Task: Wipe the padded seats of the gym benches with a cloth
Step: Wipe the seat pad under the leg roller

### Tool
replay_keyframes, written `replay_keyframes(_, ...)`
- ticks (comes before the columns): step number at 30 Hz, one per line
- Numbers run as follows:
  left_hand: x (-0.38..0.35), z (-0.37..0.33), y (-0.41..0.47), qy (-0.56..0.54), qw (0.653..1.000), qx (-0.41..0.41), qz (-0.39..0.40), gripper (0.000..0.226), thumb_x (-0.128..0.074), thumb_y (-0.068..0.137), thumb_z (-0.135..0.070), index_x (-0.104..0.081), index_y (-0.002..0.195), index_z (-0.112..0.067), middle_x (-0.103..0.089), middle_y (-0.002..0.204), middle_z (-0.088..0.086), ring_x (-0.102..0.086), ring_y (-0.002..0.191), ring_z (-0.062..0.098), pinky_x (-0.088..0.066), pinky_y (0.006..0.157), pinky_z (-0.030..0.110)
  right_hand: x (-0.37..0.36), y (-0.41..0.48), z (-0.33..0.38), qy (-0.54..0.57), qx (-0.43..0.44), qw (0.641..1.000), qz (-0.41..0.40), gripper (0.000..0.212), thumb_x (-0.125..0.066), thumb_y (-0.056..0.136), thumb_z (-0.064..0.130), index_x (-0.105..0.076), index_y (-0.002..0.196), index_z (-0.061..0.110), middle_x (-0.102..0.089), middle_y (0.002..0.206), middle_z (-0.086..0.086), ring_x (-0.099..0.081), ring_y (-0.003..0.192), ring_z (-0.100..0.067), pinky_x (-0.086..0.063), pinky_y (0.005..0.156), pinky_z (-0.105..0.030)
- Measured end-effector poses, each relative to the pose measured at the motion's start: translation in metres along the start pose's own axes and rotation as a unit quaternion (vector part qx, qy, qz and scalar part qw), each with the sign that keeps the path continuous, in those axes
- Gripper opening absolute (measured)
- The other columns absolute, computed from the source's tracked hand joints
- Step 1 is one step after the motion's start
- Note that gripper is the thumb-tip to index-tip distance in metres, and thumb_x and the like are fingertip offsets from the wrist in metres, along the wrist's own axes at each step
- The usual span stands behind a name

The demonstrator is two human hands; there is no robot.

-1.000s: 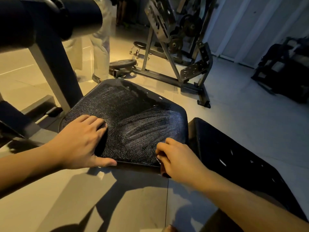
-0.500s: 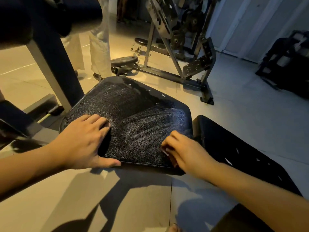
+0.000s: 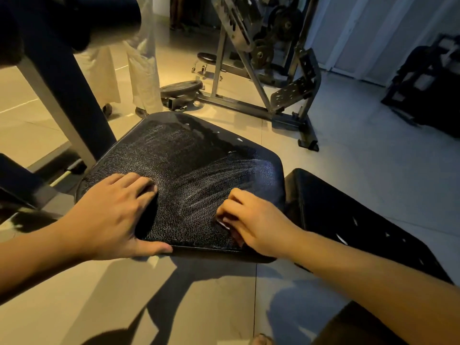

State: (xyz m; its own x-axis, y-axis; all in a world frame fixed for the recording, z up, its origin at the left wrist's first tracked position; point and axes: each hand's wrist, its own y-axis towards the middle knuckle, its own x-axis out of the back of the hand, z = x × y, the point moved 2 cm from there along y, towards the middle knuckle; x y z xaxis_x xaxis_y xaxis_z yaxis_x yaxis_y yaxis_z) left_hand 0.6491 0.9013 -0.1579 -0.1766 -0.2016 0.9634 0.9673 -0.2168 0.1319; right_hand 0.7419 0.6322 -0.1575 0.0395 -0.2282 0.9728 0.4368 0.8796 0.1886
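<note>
Your left hand (image 3: pixel 112 215) lies flat, fingers spread, on the near left part of the black, grainy padded seat (image 3: pixel 194 165), with the thumb along its front edge. Your right hand (image 3: pixel 254 220) rests on the seat's near right corner, fingers curled over a small dark cloth (image 3: pixel 224 224) that is mostly hidden beneath them. Pale streaks cross the seat between your hands. Just to the right lies a second black pad (image 3: pixel 348 215). Beyond, on the tiled floor (image 3: pixel 348 145), stand a grey metal gym machine frame (image 3: pixel 251 78) and a person in pale trousers (image 3: pixel 144 78).
</note>
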Motion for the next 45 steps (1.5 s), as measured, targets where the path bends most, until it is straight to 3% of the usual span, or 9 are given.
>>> replay_keyframes(6, 0.000, -0.002, -0.001, -0.002, 1.000, 0.007, 0.006, 0.120, -0.041, 0.069, -0.100, -0.070, 0.120, 0.005, -0.068, 0.116, 0.019, -0.063, 0.100, 0.038, -0.053, 0.086, 0.048, 0.007, 0.013, -0.115, -0.093, -0.362, 0.921, -0.112, 0.021, -0.047, 0.105, 0.031, -0.062, 0.116, 0.020, -0.053, 0.111, -0.003, -0.057, 0.102, -0.029, -0.044, 0.077, -0.036)
replay_keyframes(9, 0.001, -0.001, -0.001, -0.010, 1.000, 0.008, 0.003, 0.121, -0.042, 0.068, -0.100, -0.070, 0.122, 0.004, -0.068, 0.118, 0.020, -0.064, 0.103, 0.038, -0.053, 0.088, 0.048, -0.002, 0.029, -0.061, -0.048, -0.309, 0.942, -0.117, 0.023, -0.046, 0.105, 0.032, -0.064, 0.112, 0.019, -0.054, 0.109, -0.004, -0.057, 0.101, -0.027, -0.044, 0.079, -0.038)
replay_keyframes(15, 0.000, 0.000, -0.001, -0.010, 1.000, 0.005, 0.014, 0.120, -0.041, 0.068, -0.101, -0.069, 0.125, 0.001, -0.068, 0.123, 0.018, -0.064, 0.107, 0.036, -0.054, 0.090, 0.047, -0.012, 0.032, 0.039, 0.018, -0.018, 0.997, -0.075, 0.018, -0.059, 0.099, 0.024, -0.063, 0.117, 0.019, -0.051, 0.106, -0.001, -0.053, 0.098, -0.022, -0.048, 0.075, -0.036)
replay_keyframes(22, -0.001, -0.001, -0.001, -0.013, 1.000, 0.003, 0.021, 0.120, -0.040, 0.069, -0.100, -0.069, 0.126, 0.002, -0.068, 0.123, 0.018, -0.064, 0.106, 0.036, -0.055, 0.090, 0.047, 0.010, 0.026, -0.106, -0.075, -0.403, 0.904, -0.124, 0.024, -0.050, 0.104, 0.030, -0.065, 0.119, 0.018, -0.056, 0.116, -0.007, -0.057, 0.102, -0.029, -0.048, 0.081, -0.040)
replay_keyframes(30, 0.002, -0.001, -0.001, -0.016, 1.000, 0.003, 0.024, 0.117, -0.039, 0.071, -0.100, -0.069, 0.127, -0.001, -0.068, 0.126, 0.017, -0.065, 0.112, 0.036, -0.053, 0.096, 0.047, -0.019, 0.060, 0.064, 0.019, -0.027, 0.997, -0.073, 0.019, -0.055, 0.100, 0.027, -0.064, 0.113, 0.017, -0.051, 0.103, -0.006, -0.054, 0.093, -0.028, -0.049, 0.067, -0.041)
replay_keyframes(34, 0.003, -0.002, -0.003, -0.031, 0.999, 0.006, 0.020, 0.119, -0.042, 0.071, -0.099, -0.068, 0.128, 0.001, -0.067, 0.126, 0.017, -0.064, 0.110, 0.036, -0.052, 0.095, 0.047, -0.004, 0.062, -0.033, -0.032, -0.219, 0.969, -0.105, 0.023, -0.052, 0.103, 0.033, -0.063, 0.122, 0.026, -0.054, 0.114, -0.001, -0.056, 0.105, -0.023, -0.052, 0.085, -0.041)
replay_keyframes(38, 0.004, -0.003, -0.003, -0.041, 0.999, 0.009, 0.026, 0.117, -0.042, 0.071, -0.099, -0.069, 0.125, 0.002, -0.068, 0.123, 0.018, -0.065, 0.107, 0.036, -0.054, 0.092, 0.047, 0.016, 0.040, -0.119, -0.068, -0.422, 0.897, -0.115, 0.018, -0.054, 0.103, 0.028, -0.069, 0.109, 0.021, -0.065, 0.111, -0.007, -0.061, 0.092, -0.027, -0.048, 0.074, -0.038)
replay_keyframes(41, 0.004, -0.003, -0.003, -0.044, 0.999, 0.007, 0.025, 0.117, -0.044, 0.071, -0.099, -0.069, 0.124, 0.002, -0.068, 0.123, 0.018, -0.065, 0.107, 0.036, -0.053, 0.094, 0.046, 0.005, 0.057, -0.076, -0.076, -0.365, 0.922, -0.106, 0.022, -0.053, 0.101, 0.027, -0.067, 0.117, 0.021, -0.060, 0.116, -0.007, -0.060, 0.101, -0.030, -0.049, 0.083, -0.040)
replay_keyframes(45, 0.005, -0.004, -0.002, -0.038, 0.999, 0.010, 0.032, 0.117, -0.043, 0.071, -0.099, -0.069, 0.126, 0.001, -0.068, 0.126, 0.018, -0.065, 0.111, 0.036, -0.042, 0.100, 0.042, -0.016, 0.082, 0.039, 0.013, -0.097, 0.993, -0.073, 0.021, -0.057, 0.099, 0.026, -0.065, 0.117, 0.021, -0.056, 0.110, -0.005, -0.056, 0.100, -0.026, -0.047, 0.077, -0.037)
